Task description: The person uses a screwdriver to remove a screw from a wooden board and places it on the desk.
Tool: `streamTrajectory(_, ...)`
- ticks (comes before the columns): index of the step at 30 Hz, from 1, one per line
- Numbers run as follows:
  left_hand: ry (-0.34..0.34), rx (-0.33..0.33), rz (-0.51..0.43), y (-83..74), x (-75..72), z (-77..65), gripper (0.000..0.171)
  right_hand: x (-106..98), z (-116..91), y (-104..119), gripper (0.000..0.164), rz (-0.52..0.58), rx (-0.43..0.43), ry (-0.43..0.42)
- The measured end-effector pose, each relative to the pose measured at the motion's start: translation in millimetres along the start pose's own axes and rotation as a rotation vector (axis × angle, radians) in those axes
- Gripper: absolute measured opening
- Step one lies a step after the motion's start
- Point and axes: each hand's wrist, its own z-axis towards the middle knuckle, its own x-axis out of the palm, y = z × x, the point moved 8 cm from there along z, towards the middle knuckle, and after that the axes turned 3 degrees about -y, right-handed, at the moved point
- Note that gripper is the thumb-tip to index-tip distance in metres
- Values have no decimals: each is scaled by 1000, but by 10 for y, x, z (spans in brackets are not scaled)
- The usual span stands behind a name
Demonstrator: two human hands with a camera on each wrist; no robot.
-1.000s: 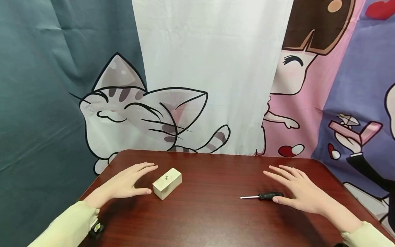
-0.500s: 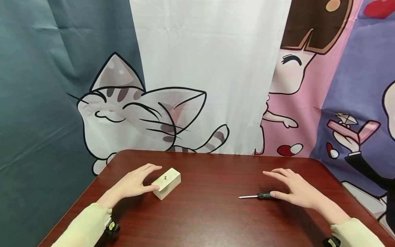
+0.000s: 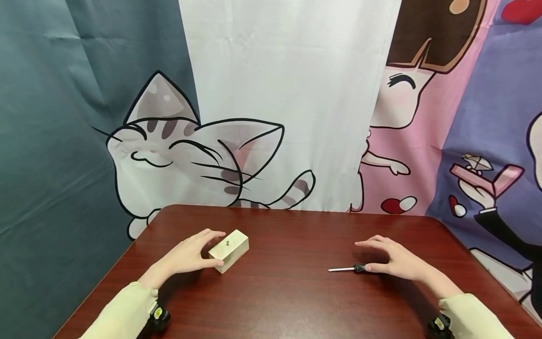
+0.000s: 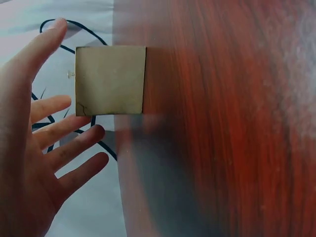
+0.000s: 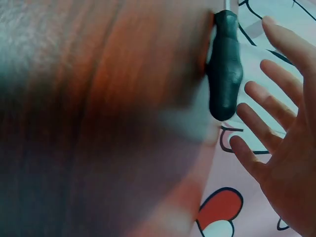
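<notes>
The left hand (image 3: 185,254), fingers loosely spread, has drawn up to the near end of the pale block (image 3: 235,252) on the desk (image 3: 283,301) while the right hand (image 3: 393,261), likewise relaxed, has moved in by the screwdriver (image 5: 225,69), so both seem ready to grasp but hold nothing yet

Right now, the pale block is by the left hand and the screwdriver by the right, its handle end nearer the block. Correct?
Not quite: in the head view, the metal shaft is the end nearer the block; the dark handle is by the right hand. The rest holds.
</notes>
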Motion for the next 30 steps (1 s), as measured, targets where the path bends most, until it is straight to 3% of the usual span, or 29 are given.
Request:
streamTrajectory(7,-2,-7,-19,-11,12,-23,65,160,-19,-10,41,121,-11,81)
streamTrajectory(21,-26,-31,-103,-4,48,-19,56,232,-25,-88,25,101,4,69)
streamTrajectory(30,-25,-9,-187,-9,53,-32,54,194,-44,-82,27,129,23,78)
